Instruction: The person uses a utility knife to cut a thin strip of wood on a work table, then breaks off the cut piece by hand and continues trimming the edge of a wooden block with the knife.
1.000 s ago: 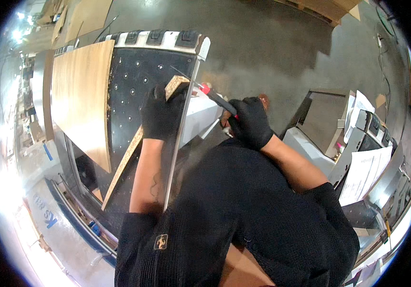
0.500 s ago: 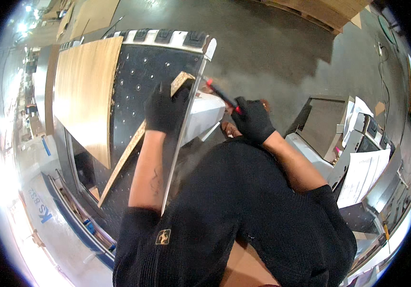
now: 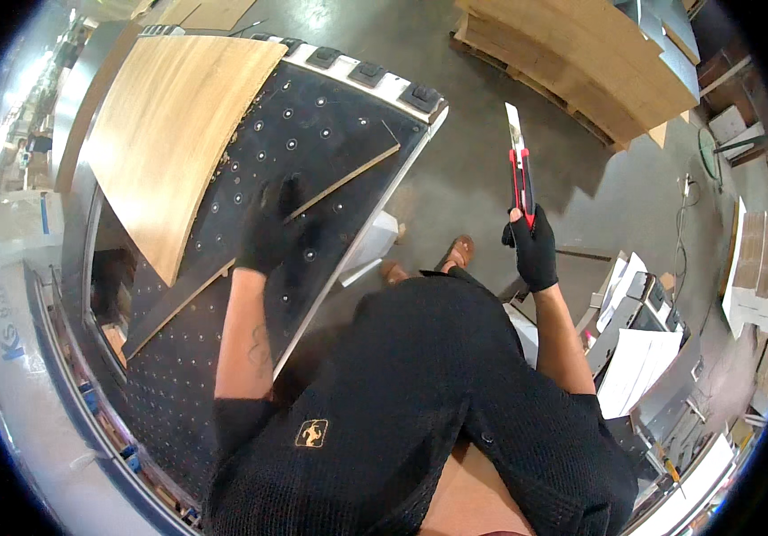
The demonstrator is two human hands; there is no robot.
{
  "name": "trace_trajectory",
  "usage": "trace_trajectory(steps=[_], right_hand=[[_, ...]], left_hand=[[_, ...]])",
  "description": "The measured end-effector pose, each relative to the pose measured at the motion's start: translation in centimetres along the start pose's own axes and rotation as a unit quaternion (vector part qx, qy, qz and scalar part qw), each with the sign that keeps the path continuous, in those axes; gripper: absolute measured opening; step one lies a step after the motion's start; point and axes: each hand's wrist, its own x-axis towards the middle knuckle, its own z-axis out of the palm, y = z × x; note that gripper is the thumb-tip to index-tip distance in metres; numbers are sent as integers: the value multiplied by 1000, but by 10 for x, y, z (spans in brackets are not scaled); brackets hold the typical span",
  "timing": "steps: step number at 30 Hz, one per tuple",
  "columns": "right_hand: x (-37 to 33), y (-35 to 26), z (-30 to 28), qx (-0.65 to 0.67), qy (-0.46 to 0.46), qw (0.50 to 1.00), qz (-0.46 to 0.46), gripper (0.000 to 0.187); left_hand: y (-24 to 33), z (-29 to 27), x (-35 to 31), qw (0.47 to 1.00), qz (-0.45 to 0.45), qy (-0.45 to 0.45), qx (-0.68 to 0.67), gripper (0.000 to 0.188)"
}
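Observation:
My right hand (image 3: pixel 532 248), in a black glove with bare fingertips, is closed round a red and black utility knife (image 3: pixel 522 179). The knife stands clear of the bench with its long blade out, pointing away from me. A narrow strip of particle board (image 3: pixel 348 181) lies slantwise across the black studded bench top (image 3: pixel 308 255). My gloved left hand (image 3: pixel 266 225) lies across the strip's middle and is closed over it, hiding part of its edge; the fingers are dark against the bench. A light wood-grain panel (image 3: pixel 178 134) rests on the bench, left of that hand.
Stacked cardboard (image 3: pixel 571 62) sits on a pallet at the far right. White papers (image 3: pixel 638 371) and grey machine parts stand right of my arm. A cable (image 3: pixel 683 214) runs over the floor. Dark pads (image 3: pixel 370 71) line the bench's far edge.
The strip has gone from raised in my left hand to lying lower along the bench top. My right hand has swung the knife away from the bench edge, out to the right, blade upward in view.

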Motion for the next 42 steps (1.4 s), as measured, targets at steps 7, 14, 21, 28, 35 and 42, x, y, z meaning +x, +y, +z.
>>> trace_trajectory(steps=[7, 14, 21, 28, 35, 42], right_hand=[[-2, -33, 15, -62, 6, 997, -42, 29], [49, -126, 115, -224, -58, 905, -357, 21], [74, -103, 184, -370, -212, 752, -503, 21], [6, -73, 125, -343, -99, 862, -359, 25], [5, -149, 208, -189, -90, 915, -345, 49], [11, -119, 138, 26, -67, 970, -231, 57]], left_hand=[[-111, -49, -106, 995, -75, 22, 62, 95], [-192, -75, -141, 977, -204, -58, -13, 77], [-151, -64, -174, 995, -94, -32, 7, 62], [-119, -115, -126, 996, 47, 26, 70, 48], [-216, -194, 0, 972, 62, 104, 201, 64], [-197, -134, 13, 988, 15, 83, 132, 65]])
